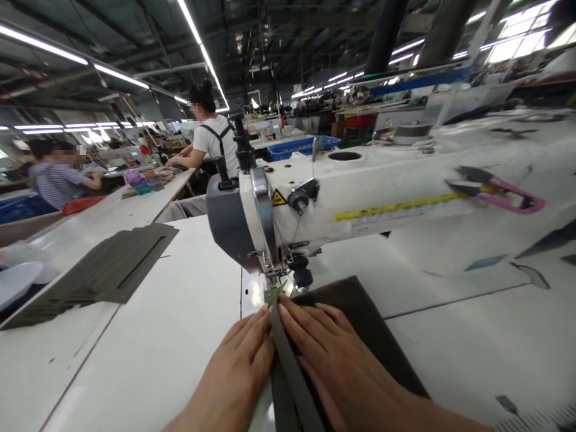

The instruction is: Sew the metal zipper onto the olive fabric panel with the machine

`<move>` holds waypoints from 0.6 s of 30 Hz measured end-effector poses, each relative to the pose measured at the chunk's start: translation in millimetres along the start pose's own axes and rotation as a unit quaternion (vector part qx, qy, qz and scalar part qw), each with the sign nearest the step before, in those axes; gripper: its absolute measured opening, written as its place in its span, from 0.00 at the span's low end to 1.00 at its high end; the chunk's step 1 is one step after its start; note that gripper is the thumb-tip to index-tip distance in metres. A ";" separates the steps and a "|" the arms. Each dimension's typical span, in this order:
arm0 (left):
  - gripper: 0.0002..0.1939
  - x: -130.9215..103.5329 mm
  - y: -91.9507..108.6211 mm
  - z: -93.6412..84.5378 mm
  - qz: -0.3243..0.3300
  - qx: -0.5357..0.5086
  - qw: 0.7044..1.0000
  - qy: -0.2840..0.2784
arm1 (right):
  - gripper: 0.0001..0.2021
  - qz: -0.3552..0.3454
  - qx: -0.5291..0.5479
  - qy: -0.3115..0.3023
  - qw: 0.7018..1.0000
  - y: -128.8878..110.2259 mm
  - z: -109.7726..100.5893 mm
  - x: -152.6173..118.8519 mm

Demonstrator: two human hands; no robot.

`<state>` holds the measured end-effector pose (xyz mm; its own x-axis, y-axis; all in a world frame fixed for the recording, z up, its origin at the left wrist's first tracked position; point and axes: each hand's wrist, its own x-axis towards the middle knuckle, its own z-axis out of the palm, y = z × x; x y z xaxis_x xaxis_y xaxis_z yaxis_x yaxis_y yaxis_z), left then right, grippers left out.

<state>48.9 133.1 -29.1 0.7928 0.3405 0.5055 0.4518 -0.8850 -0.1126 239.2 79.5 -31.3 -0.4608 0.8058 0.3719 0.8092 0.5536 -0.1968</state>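
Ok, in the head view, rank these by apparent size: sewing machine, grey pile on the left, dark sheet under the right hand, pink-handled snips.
1. Sewing machine
2. Grey pile and dark sheet, unranked: the right hand hides part of the sheet
3. Pink-handled snips

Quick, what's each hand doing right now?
Left hand: fingertips at the left edge of the grey-green strip; whether it grips cannot be told.
Right hand: open, laid over the dark fabric.
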 end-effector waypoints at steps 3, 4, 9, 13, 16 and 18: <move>0.18 -1.9 1.6 1.2 -0.021 -0.020 0.999 -0.030 | 0.35 -0.007 0.026 -0.042 0.999 -0.2 -2.0 -2.0; 0.19 -2.0 1.7 0.6 -0.024 -0.024 0.999 -0.038 | 0.36 -0.006 0.031 -0.047 0.998 0.0 -2.5 -2.5; 0.18 -1.5 -0.9 -1.7 0.001 -0.023 0.999 -0.029 | 0.37 -0.021 0.041 -0.058 0.997 2.2 -2.2 -3.1; 0.17 -2.5 -3.5 -1.1 0.024 -0.001 0.999 -0.030 | 0.38 -0.029 0.043 -0.052 0.997 4.3 1.4 -3.9; 0.18 -4.4 -5.7 -1.6 0.018 0.010 0.999 -0.036 | 0.37 -0.030 0.038 -0.043 0.998 5.2 3.9 -4.3; 0.19 -4.1 -6.6 -3.2 0.020 0.011 0.999 -0.040 | 0.36 -0.037 0.028 -0.034 0.998 5.4 5.4 -4.3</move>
<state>41.4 136.5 -27.8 0.8396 0.3305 0.4310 0.4280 -0.8911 -0.1505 243.6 80.2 -38.8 -0.5435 0.7735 0.3259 0.7511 0.6215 -0.2227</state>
